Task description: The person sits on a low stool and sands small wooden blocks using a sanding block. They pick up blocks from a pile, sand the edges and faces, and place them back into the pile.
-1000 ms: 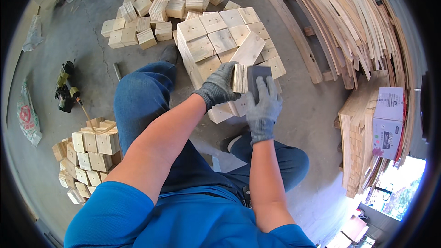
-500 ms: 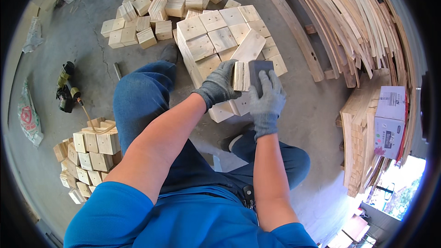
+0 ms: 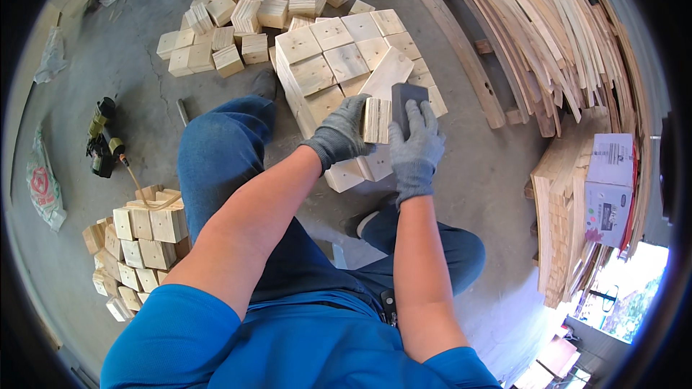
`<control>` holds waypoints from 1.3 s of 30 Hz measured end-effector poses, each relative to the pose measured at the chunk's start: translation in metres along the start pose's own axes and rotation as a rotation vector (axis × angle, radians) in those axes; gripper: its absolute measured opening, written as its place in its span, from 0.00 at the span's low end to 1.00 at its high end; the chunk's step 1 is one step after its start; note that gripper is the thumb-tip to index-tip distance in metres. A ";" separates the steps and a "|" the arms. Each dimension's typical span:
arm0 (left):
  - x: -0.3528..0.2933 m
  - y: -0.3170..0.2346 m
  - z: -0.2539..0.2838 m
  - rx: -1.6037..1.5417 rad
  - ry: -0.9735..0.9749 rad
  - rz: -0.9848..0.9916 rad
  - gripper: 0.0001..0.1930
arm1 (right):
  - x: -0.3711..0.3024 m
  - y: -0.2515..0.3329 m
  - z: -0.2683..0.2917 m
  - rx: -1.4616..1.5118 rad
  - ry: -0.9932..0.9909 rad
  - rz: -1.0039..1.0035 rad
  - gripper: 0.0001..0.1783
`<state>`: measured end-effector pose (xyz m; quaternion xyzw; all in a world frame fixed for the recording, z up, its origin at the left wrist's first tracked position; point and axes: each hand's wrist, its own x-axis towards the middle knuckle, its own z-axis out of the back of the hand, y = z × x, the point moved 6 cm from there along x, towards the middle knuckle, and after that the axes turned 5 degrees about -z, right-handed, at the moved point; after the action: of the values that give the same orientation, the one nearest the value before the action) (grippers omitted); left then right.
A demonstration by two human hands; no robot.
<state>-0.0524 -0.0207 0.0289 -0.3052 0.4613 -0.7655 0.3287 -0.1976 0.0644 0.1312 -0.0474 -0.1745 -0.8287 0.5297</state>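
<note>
My left hand, in a grey knit glove, grips a layered wooden block with its striped side toward me. My right hand, also gloved, holds a dark grey sanding block upright against or very near the wooden block's right side; the exact contact cannot be made out. Below and beyond both hands stands a platform of square wooden blocks, tops level and edge to edge. One longer, loose piece of wood lies slantwise on it, partly behind the sanding block.
A heap of wooden blocks lies at the far side, and stacked blocks stand by my left knee. A nail gun with its hose rests on the floor at left. Long wooden strips and a cardboard box line the right.
My right hand has slid the sanding block a little away from me along the wooden block's side, tilting it. My left hand has hardly moved.
</note>
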 end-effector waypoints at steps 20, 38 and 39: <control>-0.002 -0.019 0.015 0.137 0.135 0.162 0.68 | -0.116 -0.027 0.048 0.439 0.018 -0.109 0.30; 0.024 -0.063 0.026 0.377 0.228 0.125 0.63 | -0.139 -0.113 -0.013 0.957 0.143 -0.751 0.31; 0.026 -0.065 0.025 0.386 0.240 0.132 0.62 | -0.139 -0.113 -0.013 0.953 0.151 -0.763 0.31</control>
<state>-0.0629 -0.0300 0.1014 -0.1126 0.3609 -0.8472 0.3732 -0.2364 0.2225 0.0549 0.3191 -0.4927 -0.7916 0.1696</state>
